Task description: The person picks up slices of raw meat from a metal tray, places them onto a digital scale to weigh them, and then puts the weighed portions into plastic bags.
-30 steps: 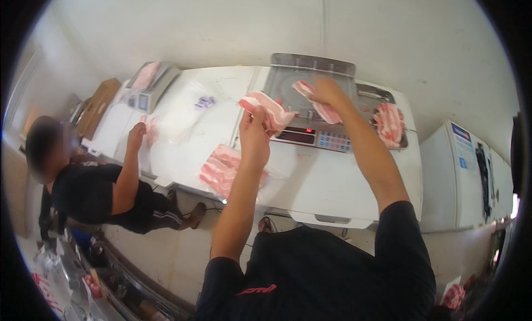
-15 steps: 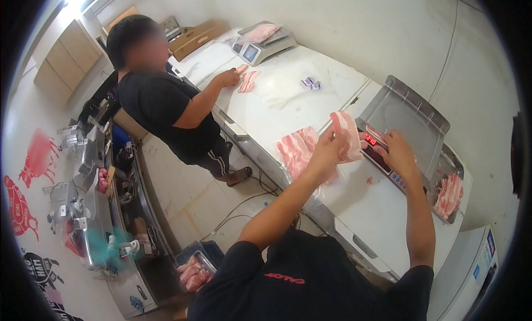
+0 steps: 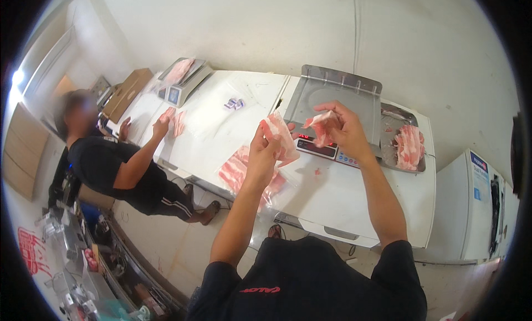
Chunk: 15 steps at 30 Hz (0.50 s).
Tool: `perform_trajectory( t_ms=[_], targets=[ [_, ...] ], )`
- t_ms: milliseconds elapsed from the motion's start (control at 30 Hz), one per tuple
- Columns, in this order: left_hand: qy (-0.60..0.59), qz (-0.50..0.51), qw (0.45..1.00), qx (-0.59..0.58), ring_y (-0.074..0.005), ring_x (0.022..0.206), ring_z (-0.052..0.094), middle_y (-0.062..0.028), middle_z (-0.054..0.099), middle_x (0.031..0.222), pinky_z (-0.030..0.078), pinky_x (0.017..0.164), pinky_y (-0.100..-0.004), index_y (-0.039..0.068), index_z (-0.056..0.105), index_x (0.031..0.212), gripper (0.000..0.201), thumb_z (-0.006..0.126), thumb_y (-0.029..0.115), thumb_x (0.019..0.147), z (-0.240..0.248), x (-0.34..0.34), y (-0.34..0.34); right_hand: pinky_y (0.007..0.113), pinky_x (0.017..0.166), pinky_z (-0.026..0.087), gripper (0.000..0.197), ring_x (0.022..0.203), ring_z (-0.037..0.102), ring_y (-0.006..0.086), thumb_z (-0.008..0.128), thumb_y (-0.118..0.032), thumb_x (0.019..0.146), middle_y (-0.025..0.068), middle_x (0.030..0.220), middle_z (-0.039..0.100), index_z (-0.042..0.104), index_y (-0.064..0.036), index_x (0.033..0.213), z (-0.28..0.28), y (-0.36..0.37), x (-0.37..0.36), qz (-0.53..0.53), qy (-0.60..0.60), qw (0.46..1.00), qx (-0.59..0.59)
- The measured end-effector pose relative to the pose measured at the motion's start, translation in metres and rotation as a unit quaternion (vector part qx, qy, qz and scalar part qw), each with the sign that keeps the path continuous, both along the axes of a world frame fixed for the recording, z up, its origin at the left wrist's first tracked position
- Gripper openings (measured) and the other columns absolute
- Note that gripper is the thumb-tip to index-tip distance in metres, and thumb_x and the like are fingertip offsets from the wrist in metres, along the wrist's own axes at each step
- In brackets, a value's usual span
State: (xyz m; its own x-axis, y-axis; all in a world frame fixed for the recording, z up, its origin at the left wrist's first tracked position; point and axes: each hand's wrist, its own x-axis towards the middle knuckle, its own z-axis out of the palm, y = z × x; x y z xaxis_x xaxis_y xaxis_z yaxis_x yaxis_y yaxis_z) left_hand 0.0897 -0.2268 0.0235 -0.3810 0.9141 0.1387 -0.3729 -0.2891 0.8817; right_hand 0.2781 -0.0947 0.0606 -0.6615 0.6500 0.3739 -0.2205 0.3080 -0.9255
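My left hand [image 3: 265,153] is closed on a bacon slice [image 3: 281,137], pink with white fat, held up above the table. To its right, in front of the weighing scale [image 3: 316,146] with its red lit display, my right hand [image 3: 348,130] grips a second, folded piece of bacon [image 3: 323,127]. The scale's wide metal pan [image 3: 339,99] lies behind the hands with no meat on it. Below my left hand, bacon slices [image 3: 235,168] lie spread on clear plastic at the table's front edge. More slices are piled [image 3: 409,146] in a metal tray [image 3: 392,111] right of the scale.
At the left a person [image 3: 111,160] handles meat strips [image 3: 178,123] on the same white table [image 3: 199,116]. Near them stand another scale [image 3: 180,91] bearing meat and a cardboard box [image 3: 127,93]. Small purple-and-white packets [image 3: 234,103] lie mid-table. A white appliance [image 3: 457,190] stands at the right.
My view has swung to the right. My hands have moved apart, and my right hand, earlier low over the scale's front, is now raised with a folded piece of bacon.
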Motion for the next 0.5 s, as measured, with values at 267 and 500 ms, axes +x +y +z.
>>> perform_trajectory(
  t_ms=[267,500],
  targets=[
    [-0.064,0.01,0.998,-0.028,-0.006,0.074,0.054,0.0014,0.062,0.091,0.044,0.065,-0.0244,0.001,0.053,0.144,0.035,0.056,0.01,0.11,0.009,0.026,0.002,0.032,0.056,0.045,0.021,0.061,0.061,0.0132,0.065,-0.023,0.107,0.0103,0.075,0.065,0.06,-0.0024,0.108,-0.013,-0.037,-0.025,-0.153,-0.062,0.983,0.085],
    [0.022,0.007,0.999,0.023,-0.0042,0.084,0.062,-0.0005,0.07,0.103,0.049,0.072,-0.0206,-0.001,0.058,0.136,0.032,0.063,0.014,0.108,0.0,0.034,0.004,0.04,0.061,0.05,0.021,0.061,0.062,0.0235,0.067,-0.019,0.104,0.0169,0.079,0.064,0.055,-0.0021,0.109,-0.043,-0.044,-0.031,-0.287,-0.001,0.94,0.184]
  ],
)
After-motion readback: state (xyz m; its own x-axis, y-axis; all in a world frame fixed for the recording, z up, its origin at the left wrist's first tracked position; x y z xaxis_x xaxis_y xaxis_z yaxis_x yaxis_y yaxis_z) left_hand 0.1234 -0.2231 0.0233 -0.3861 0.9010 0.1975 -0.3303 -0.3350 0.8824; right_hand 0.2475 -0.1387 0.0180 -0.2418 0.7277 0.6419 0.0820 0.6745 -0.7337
